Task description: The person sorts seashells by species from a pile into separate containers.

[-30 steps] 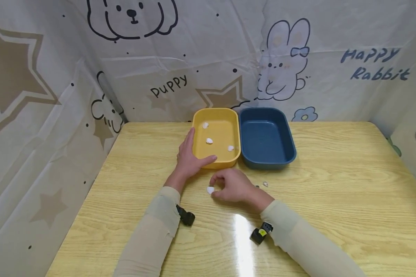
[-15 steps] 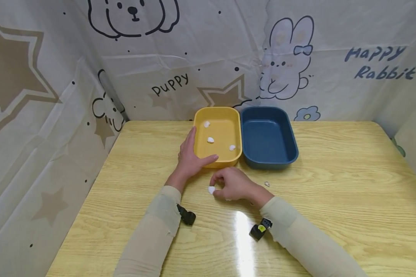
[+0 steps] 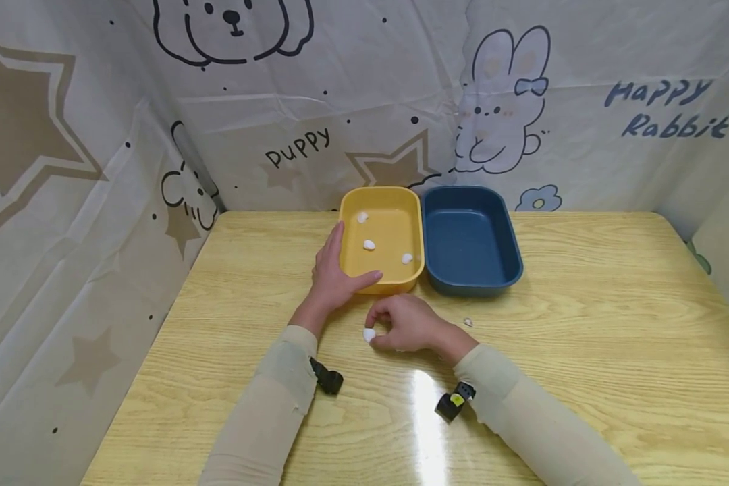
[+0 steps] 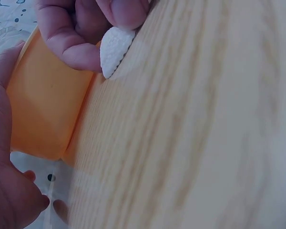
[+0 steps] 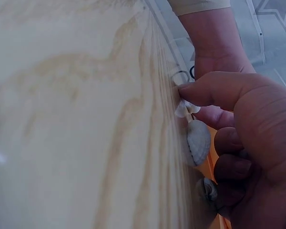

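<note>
A white, ridged seashell (image 3: 369, 335) is pinched between thumb and forefinger of my right hand (image 3: 410, 325), low over the wooden table just in front of the yellow tray (image 3: 381, 284). The left wrist view shows the scalloped edge of that seashell (image 4: 115, 51). My left hand (image 3: 333, 273) rests at the tray's front left corner, its fingers straight along the left wall and its thumb over the front rim. Three white seashells lie in the tray, one of them in the middle (image 3: 369, 245). Beneath my right hand, the right wrist view shows another ridged shell (image 5: 199, 142) and a darker shell (image 5: 209, 190).
A dark blue tray (image 3: 472, 290) stands against the yellow one on its right. One tiny shell (image 3: 468, 322) lies on the table (image 3: 583, 324) right of my right hand. A printed cloth (image 3: 389, 67) hangs behind the table's back edge.
The view has shifted slightly. My left hand stays on the yellow tray, and my right hand keeps its pinch on the seashell in nearly the same place.
</note>
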`<state>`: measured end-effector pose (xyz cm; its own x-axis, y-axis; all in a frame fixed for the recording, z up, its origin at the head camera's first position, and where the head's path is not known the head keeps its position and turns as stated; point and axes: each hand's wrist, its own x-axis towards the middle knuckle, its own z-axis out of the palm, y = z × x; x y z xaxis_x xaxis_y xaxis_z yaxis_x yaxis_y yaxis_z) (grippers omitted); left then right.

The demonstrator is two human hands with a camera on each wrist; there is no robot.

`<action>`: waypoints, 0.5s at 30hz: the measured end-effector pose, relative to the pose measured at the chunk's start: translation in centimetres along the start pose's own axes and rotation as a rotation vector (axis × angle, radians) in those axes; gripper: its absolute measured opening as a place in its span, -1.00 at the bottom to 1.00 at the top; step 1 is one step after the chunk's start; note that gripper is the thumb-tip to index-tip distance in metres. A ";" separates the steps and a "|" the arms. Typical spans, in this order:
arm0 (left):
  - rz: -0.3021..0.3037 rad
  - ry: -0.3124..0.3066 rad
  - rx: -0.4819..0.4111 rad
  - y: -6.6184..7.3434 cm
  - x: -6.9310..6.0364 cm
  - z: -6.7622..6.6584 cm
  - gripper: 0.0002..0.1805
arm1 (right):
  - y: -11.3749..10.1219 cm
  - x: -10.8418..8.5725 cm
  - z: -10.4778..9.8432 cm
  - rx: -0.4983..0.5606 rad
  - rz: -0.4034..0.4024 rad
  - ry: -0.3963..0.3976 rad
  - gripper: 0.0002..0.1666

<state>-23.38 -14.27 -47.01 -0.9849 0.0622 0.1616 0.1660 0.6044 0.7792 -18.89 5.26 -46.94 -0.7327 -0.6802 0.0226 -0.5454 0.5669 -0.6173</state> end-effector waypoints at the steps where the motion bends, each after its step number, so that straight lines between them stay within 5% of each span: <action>1: 0.001 0.000 0.002 0.0 0.0 0.0 0.33 | 0.0 0.0 0.0 0.002 -0.002 0.002 -0.83; 15: -0.001 0.003 0.011 0.1 0.0 0.0 0.33 | -0.1 -0.3 0.0 0.056 0.003 0.023 -0.87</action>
<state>-23.36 -14.20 -46.91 -0.9849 0.0591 0.1626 0.1644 0.6134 0.7725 -18.68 5.41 -46.89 -0.7436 -0.6676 0.0385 -0.5203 0.5414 -0.6604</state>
